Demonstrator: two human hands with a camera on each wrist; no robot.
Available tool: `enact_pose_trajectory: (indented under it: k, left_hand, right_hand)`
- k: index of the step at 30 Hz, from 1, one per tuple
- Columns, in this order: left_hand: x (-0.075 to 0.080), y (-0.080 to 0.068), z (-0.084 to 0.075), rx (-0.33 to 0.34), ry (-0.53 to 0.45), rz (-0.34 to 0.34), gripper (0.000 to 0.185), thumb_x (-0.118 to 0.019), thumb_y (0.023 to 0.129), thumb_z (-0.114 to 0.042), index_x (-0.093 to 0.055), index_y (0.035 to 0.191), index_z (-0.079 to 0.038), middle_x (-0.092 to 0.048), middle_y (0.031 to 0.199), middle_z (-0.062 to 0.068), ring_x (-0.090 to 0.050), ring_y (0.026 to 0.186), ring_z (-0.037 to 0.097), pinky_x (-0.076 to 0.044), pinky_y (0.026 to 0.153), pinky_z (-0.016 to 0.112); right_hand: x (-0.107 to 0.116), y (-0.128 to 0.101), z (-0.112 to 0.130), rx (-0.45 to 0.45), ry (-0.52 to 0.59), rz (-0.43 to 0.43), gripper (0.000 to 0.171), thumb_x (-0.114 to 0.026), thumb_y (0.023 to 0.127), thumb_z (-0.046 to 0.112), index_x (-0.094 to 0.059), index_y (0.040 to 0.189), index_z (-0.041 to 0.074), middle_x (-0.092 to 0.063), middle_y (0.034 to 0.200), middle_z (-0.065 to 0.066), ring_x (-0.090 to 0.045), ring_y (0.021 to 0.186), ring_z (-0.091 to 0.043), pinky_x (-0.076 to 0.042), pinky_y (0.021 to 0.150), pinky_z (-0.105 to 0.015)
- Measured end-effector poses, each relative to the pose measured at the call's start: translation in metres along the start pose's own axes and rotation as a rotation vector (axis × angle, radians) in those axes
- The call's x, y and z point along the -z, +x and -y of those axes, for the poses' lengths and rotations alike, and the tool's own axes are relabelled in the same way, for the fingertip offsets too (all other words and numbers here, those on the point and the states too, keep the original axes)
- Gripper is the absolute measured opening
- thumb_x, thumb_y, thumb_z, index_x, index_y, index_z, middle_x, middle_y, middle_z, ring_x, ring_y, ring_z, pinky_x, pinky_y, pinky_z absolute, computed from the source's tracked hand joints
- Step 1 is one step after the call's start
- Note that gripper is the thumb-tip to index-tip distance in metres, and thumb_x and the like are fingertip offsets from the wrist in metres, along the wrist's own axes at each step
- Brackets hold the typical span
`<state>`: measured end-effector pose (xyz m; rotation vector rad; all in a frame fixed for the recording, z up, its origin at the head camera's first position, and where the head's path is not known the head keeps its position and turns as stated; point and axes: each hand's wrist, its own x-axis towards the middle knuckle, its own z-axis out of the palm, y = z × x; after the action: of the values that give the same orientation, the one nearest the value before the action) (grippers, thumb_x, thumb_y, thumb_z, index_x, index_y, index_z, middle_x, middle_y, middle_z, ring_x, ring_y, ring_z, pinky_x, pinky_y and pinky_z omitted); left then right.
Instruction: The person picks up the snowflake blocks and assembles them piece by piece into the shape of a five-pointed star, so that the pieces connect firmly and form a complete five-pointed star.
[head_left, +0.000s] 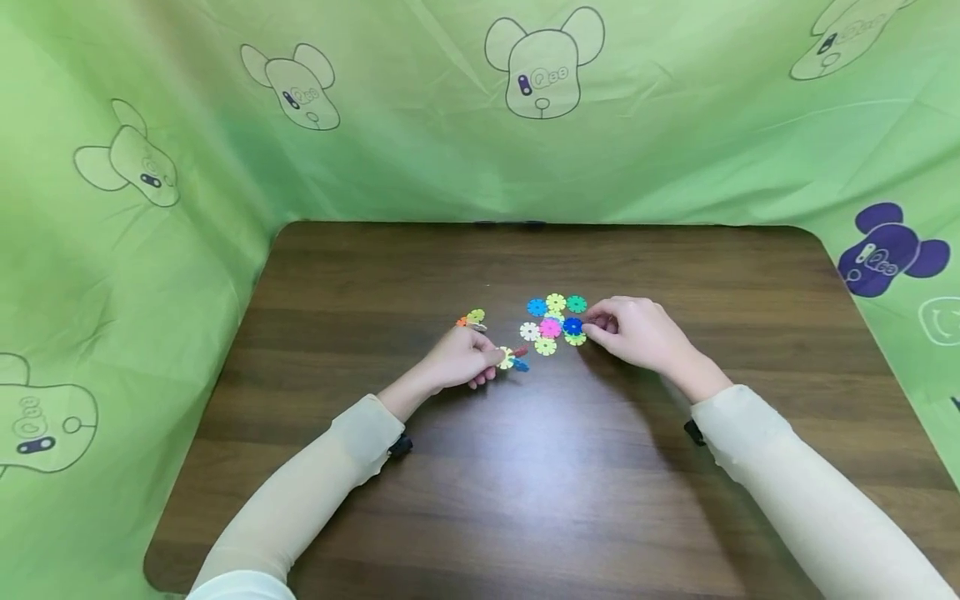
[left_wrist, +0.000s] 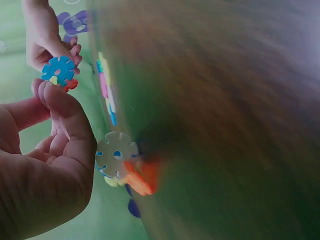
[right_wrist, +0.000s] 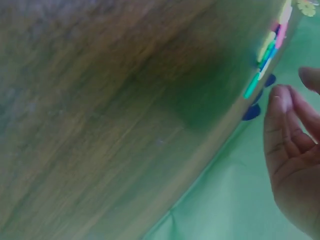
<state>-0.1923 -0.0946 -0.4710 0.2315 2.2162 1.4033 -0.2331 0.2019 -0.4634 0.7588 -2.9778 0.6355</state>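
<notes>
**Head view: two hands at the snowflake discs**

Head view gives the whole scene: a dark wooden table (head_left: 570, 500) walled in by green cloth printed with bear heads (head_left: 543, 62). In the middle of the table lies a flat cluster of snowflake discs (head_left: 553, 325), blue, yellow, green, white, pink and dark blue, packed edge to edge.

The right hand (head_left: 637, 333) is at the cluster's right edge, fingertips curled in and touching the dark blue disc (head_left: 573, 326) and the yellow-green one just below it. Whether it actually pinches a disc, the picture does not settle. In the right wrist view the fingers (right_wrist: 280, 125) look loosely bent, nothing between them, with the cluster seen edge-on just beyond.

Over to the left hand (head_left: 461, 358), just left of the cluster: fingers curled, thumb and fingertips pinching a small joined piece (head_left: 513, 358) of yellow, red and blue discs. The left wrist view confirms it, with the blue disc (left_wrist: 59, 70) at the fingertips (left_wrist: 52, 95).

Behind that hand, a second little bunch (head_left: 472, 319), yellow-green and orange with a white disc, rests on the table; the left wrist view shows its white disc (left_wrist: 116, 155) up close.
</notes>
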Motion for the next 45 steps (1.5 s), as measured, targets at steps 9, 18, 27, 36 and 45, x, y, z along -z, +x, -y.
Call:
enact_pose_trajectory:
  k: [9, 18, 27, 36, 45]
  left_hand:
    - [0.002, -0.006, 0.004, 0.054, 0.236, 0.01, 0.031, -0.062, 0.091, -0.029, -0.069, 0.068, -0.01, -0.061, 0.057, 0.001, -0.055, 0.045, 0.012, -0.053, 0.048, 0.031]
    - [0.004, -0.007, 0.006, -0.042, 0.587, -0.071, 0.046, -0.062, 0.088, -0.041, -0.057, 0.049, -0.017, -0.042, 0.04, -0.01, -0.039, 0.039, 0.007, -0.027, 0.038, 0.022]
    - [0.014, 0.004, -0.019, -0.212, 0.801, -0.24, 0.049, -0.058, 0.089, -0.038, -0.046, 0.047, -0.016, -0.029, 0.042, -0.007, -0.028, 0.042, 0.008, -0.022, 0.039, 0.024]
    - [-0.002, 0.042, -0.041, -0.312, 0.794, -0.171, 0.021, -0.061, 0.089, -0.028, -0.063, 0.07, -0.019, -0.053, 0.057, -0.009, -0.048, 0.049, 0.008, -0.038, 0.043, 0.023]
    - [-0.02, 0.069, -0.046, -0.29, 0.921, -0.152, 0.018, -0.066, 0.085, -0.036, -0.066, 0.091, -0.019, -0.06, 0.085, -0.007, -0.055, 0.074, 0.012, -0.047, 0.055, 0.029]
  right_hand:
    - [-0.01, 0.009, -0.007, -0.021, -0.131, 0.107, 0.041, -0.072, 0.082, 0.041, -0.069, 0.109, 0.011, -0.057, 0.083, 0.001, -0.053, 0.074, -0.015, -0.046, 0.066, -0.038]
    - [-0.009, 0.01, -0.008, -0.035, -0.119, 0.105, 0.036, -0.074, 0.08, 0.038, -0.071, 0.103, 0.01, -0.059, 0.084, 0.0, -0.055, 0.076, -0.016, -0.048, 0.068, -0.04]
    - [-0.009, 0.009, -0.009, -0.064, -0.074, 0.102, 0.035, -0.075, 0.08, 0.037, -0.068, 0.1, 0.009, -0.062, 0.087, -0.001, -0.059, 0.079, -0.017, -0.049, 0.072, -0.042]
    - [-0.009, 0.007, -0.008, -0.108, 0.096, 0.098, 0.019, -0.073, 0.083, 0.031, -0.064, 0.087, 0.015, -0.062, 0.077, 0.003, -0.057, 0.071, -0.014, -0.046, 0.067, -0.034]
    - [0.003, -0.006, 0.0, -0.079, 0.186, 0.063, 0.014, -0.073, 0.084, 0.027, -0.064, 0.085, 0.017, -0.063, 0.075, 0.004, -0.058, 0.068, -0.013, -0.048, 0.065, -0.032]
